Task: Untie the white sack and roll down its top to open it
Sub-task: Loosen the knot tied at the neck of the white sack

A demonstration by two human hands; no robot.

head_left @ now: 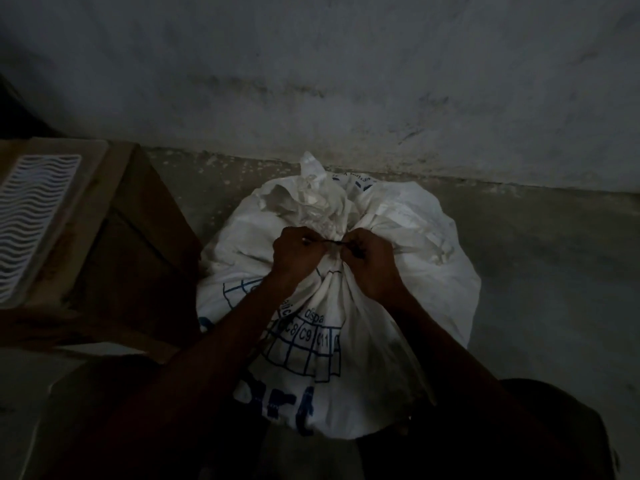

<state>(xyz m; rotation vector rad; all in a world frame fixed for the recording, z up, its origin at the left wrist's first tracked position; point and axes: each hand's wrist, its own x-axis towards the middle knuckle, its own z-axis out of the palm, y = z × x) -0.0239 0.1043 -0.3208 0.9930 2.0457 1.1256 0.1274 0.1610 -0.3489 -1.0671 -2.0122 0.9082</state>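
Both hands work the tie at the neck of a white sack (346, 306) standing on the floor by a wall.

Head view: the left hand (298, 254) and right hand (369, 263) each pinch an end of the dark string (330, 242) stretched between them across the bunched neck, fingers curled tight. The sack's crumpled top rises behind the knot, still tied. A cardboard box (138, 244) stands just left of the sack.

The white sack (346, 306) with blue print stands upright, its bunched neck tied by a dark cord (332, 241).
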